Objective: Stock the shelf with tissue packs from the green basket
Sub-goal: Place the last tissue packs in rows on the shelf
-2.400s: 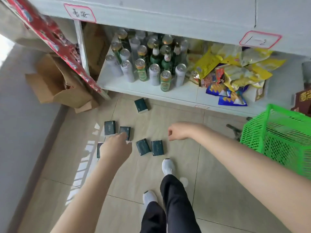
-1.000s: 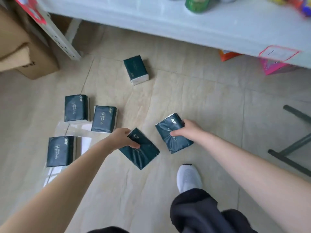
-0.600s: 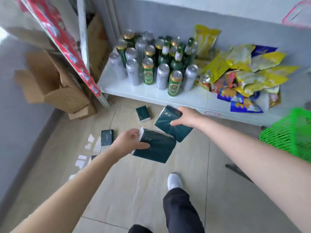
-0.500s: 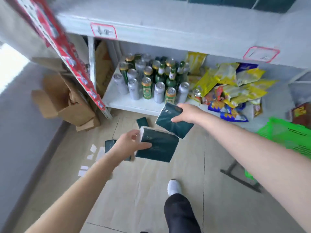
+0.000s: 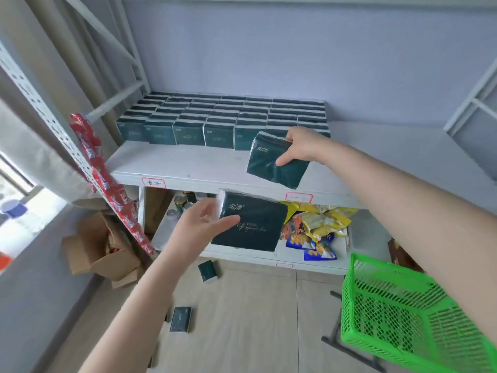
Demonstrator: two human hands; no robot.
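Pack (image 5: 271, 172) gripped by right hand (image 5: 302, 146) over shelf (image 5: 174, 164) front; left hand (image 5: 203, 223) pinched second pack (image 5: 252, 231) below shelf. Next, likely: slot beside row (image 5: 188, 133).

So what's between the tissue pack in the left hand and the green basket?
Head view: snack bags piled on the lower shelf lie between that tissue pack and the green basket.

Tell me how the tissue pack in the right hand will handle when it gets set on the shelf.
Probably soft and light: the right hand holds the tissue pack by one end between thumb and fingers. Its shiny wrap may be slippery. Flat-sided, it should stand steady like the rows of packs on the shelf, not roll.
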